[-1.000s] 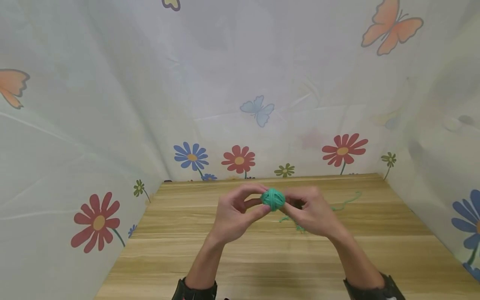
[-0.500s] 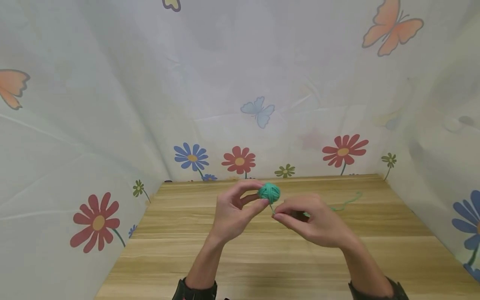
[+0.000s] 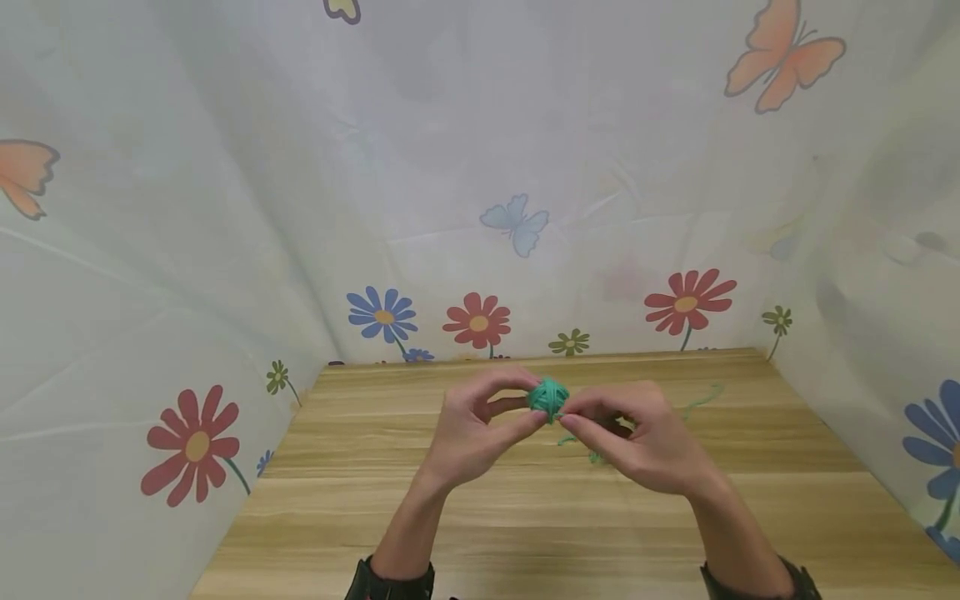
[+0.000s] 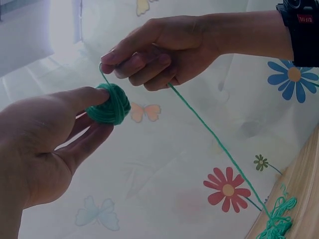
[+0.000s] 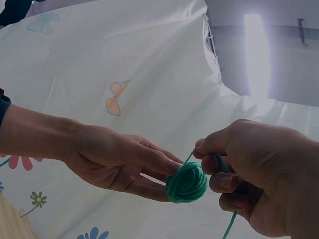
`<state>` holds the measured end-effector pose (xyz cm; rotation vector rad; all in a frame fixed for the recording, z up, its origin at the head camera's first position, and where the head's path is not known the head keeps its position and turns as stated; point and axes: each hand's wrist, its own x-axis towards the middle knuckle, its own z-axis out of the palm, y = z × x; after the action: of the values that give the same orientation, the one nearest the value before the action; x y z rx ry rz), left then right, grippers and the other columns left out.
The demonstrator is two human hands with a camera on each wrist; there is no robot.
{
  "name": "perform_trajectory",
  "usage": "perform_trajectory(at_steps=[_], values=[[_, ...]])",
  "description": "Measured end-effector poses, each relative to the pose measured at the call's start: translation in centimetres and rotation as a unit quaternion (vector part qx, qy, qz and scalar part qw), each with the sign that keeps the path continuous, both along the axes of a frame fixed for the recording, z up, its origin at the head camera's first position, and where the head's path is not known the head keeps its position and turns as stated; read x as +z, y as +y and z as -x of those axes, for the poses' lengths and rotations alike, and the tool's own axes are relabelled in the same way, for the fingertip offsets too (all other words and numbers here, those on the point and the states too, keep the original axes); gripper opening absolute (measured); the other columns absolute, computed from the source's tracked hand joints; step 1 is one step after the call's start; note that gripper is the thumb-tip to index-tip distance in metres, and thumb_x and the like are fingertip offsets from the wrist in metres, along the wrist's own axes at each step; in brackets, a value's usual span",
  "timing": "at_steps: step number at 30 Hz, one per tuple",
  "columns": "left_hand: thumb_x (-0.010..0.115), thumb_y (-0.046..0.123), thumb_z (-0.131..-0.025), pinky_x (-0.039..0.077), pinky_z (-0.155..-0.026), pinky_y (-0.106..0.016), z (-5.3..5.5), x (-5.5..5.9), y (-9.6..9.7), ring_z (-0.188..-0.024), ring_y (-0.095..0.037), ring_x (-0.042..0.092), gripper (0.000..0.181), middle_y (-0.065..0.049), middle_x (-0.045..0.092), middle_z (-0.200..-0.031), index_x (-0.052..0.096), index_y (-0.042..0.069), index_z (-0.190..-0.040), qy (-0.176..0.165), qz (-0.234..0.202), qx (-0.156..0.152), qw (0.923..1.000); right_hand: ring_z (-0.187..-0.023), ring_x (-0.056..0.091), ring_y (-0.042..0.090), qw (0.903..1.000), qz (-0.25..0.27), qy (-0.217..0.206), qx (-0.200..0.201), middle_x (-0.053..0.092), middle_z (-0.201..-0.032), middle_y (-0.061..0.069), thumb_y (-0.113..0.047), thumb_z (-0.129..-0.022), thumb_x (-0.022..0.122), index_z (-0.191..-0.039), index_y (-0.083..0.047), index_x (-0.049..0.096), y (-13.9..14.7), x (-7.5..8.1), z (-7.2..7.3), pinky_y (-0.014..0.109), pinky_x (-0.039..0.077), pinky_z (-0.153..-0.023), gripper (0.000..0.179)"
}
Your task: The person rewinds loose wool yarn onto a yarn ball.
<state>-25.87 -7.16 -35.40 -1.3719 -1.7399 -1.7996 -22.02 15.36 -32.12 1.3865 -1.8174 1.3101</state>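
A small ball of green yarn (image 3: pixel 548 397) is held up above the table by my left hand (image 3: pixel 476 433), its thumb and fingertips pinching the ball from the left. My right hand (image 3: pixel 648 437) is just right of the ball and pinches the yarn strand (image 4: pixel 103 73) between thumb and forefinger. In the left wrist view the strand runs from the ball through the curled right fingers, then slants down to a loose heap of green yarn (image 4: pixel 278 224) on the table. The right wrist view shows the wound ball (image 5: pixel 187 182) close to the right fingertips.
The wooden table (image 3: pixel 480 533) lies below both hands. A loose yarn tail (image 3: pixel 705 400) trails on it behind the right hand. A pale curtain (image 3: pixel 420 150) with flowers and butterflies encloses the back and sides.
The right hand dropped below the ball, drawing out a short strand, then came back up beside it. The left hand tilted the ball left, then returned it rightward.
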Motion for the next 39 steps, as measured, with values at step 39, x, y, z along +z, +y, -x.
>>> perform_trajectory(at_steps=[39], values=[[0.069, -0.028, -0.08, 0.062, -0.087, -0.051, -0.8, 0.1, 0.0, -0.109, -0.034, 0.065, 0.04, -0.035, 0.063, -0.115, 0.06, -0.019, -0.118, -0.018, 0.0, -0.095, 0.9953, -0.054, 0.055, 0.013, 0.9706, 0.006, -0.156, -0.183, 0.067, -0.073, 0.0, -0.004, -0.095, 0.073, -0.102, -0.009, 0.077, 0.3, -2.1, 2.5, 0.019, 0.046, -0.043, 0.01]])
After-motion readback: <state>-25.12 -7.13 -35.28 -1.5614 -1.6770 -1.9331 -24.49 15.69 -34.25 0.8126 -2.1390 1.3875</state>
